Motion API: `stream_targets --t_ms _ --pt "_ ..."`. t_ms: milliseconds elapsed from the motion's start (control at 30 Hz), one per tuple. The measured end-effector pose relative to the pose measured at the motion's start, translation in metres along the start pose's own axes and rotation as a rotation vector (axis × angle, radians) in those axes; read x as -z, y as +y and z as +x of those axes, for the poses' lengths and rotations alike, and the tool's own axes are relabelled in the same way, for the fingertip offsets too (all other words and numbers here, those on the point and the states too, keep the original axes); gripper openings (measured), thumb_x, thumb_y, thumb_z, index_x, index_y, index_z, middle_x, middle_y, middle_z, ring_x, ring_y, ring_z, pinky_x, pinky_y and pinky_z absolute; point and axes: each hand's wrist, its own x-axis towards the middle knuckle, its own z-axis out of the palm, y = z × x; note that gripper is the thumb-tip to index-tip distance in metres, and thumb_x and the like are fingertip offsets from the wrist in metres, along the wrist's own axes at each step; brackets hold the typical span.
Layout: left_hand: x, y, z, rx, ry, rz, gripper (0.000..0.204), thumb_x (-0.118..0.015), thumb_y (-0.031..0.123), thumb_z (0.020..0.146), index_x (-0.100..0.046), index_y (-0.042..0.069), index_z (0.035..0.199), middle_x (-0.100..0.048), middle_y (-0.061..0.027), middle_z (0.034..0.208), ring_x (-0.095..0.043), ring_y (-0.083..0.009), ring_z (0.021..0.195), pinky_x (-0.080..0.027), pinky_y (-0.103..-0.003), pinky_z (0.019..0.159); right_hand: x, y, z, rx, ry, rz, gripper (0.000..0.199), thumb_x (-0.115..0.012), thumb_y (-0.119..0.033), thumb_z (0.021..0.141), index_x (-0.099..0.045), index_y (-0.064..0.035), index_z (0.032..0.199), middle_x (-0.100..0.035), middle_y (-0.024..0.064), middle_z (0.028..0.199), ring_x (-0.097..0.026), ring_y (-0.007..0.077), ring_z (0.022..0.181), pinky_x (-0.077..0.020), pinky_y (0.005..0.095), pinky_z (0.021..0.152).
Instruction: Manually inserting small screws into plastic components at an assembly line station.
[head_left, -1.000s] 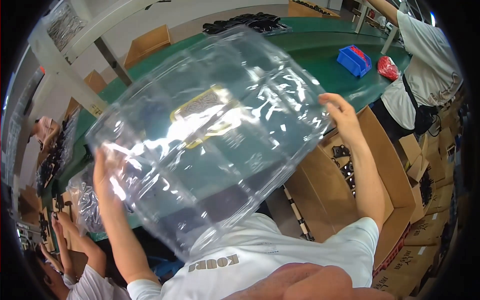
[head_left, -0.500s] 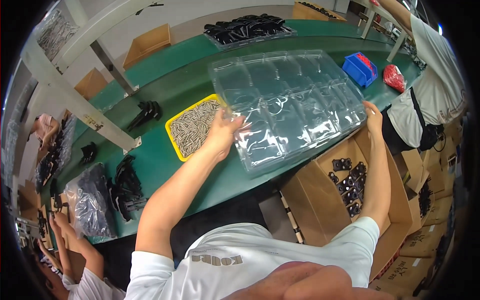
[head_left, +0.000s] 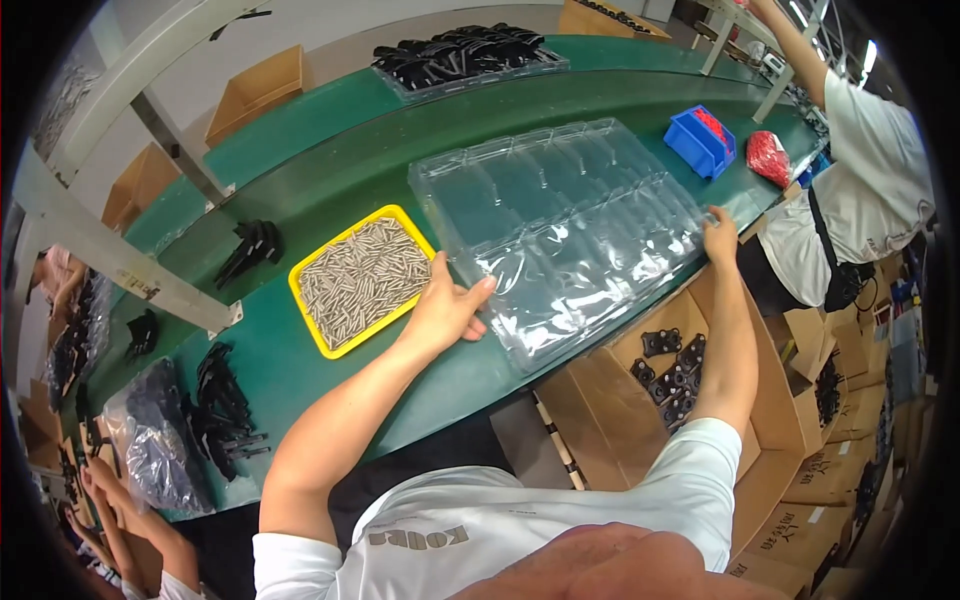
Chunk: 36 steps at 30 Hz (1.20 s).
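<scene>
A clear plastic tray (head_left: 565, 235) with moulded compartments lies on the green work surface in front of me. My left hand (head_left: 446, 308) is at its near left edge, thumb and fingers spread, the fingertips touching or very close to the rim. On the opposite side my right hand (head_left: 720, 240) grips the tray's right edge with curled fingers. Just left of the tray stands a yellow bin (head_left: 337, 350) filled with small metal pins (head_left: 365, 275).
Below my right arm is an open cardboard box (head_left: 600, 410) holding black parts (head_left: 675, 375). A blue bin (head_left: 700, 143) and a red bag (head_left: 767, 158) stand at right, beside a co-worker (head_left: 850, 200). Left are a metal post (head_left: 120, 250), black parts (head_left: 215, 410) and a plastic bag (head_left: 160, 440).
The clear tray has come down onto the work surface. My left hand has loosened from its edge, while my right hand stays at the right edge. The view has shifted slightly.
</scene>
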Motion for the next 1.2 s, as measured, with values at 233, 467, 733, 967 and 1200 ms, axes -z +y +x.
stream_targets --t_ms 233,467,733,967,1200 --pt "0.006 -0.029 -0.004 -0.249 0.161 0.543 0.073 -0.067 0.025 0.102 -0.030 -0.011 0.153 -0.072 -0.0151 0.085 -0.070 -0.0270 0.066 -0.056 -0.035 0.065 -0.001 -0.042 -0.018 0.039 0.052 -0.263 0.039 -0.064 -0.010 0.090 -0.069 -0.0056 0.129 -0.069 0.0169 0.128 -0.063 0.0383 0.119 -0.0501 0.0447 0.104" --pt "-0.002 -0.044 0.001 -0.414 0.139 0.589 0.056 -0.067 0.022 0.098 -0.048 -0.010 0.140 -0.074 -0.0171 0.087 -0.073 -0.0394 0.080 -0.056 -0.046 0.073 -0.012 -0.102 -0.047 0.295 0.088 -0.160 0.036 -0.065 -0.008 0.090 -0.070 -0.0058 0.125 -0.068 0.0147 0.130 -0.062 0.0372 0.120 -0.0490 0.0437 0.105" --pt "0.006 -0.055 -0.010 -0.491 0.097 0.439 0.046 -0.069 0.015 0.098 -0.055 -0.005 0.137 -0.073 -0.0106 0.094 -0.069 -0.0298 0.077 -0.054 -0.038 0.071 -0.017 -0.249 -0.144 0.700 -0.131 0.118 0.031 -0.067 -0.005 0.089 -0.071 -0.0047 0.119 -0.068 0.0108 0.130 -0.061 0.0325 0.122 -0.0478 0.0409 0.106" --pt "0.052 -0.065 -0.070 -0.481 0.046 0.363 0.036 -0.068 0.013 0.095 -0.061 0.000 0.128 -0.073 -0.0129 0.099 -0.070 -0.0322 0.082 -0.057 -0.042 0.073 -0.007 -0.343 -0.208 0.913 -0.277 0.267 0.031 -0.071 -0.004 0.085 -0.072 -0.0041 0.116 -0.069 0.0097 0.125 -0.063 0.0311 0.114 -0.0493 0.0399 0.102" --pt "0.110 -0.082 -0.104 -0.774 0.534 0.758 0.032 -0.074 0.014 0.087 -0.065 0.006 0.117 -0.064 -0.0087 0.106 -0.061 -0.0274 0.097 -0.052 -0.038 0.081 -0.028 -0.435 -0.240 1.058 -0.488 0.380 0.025 -0.068 -0.001 0.088 -0.073 -0.0016 0.112 -0.071 0.0097 0.117 -0.065 0.0281 0.107 -0.0520 0.0370 0.095"
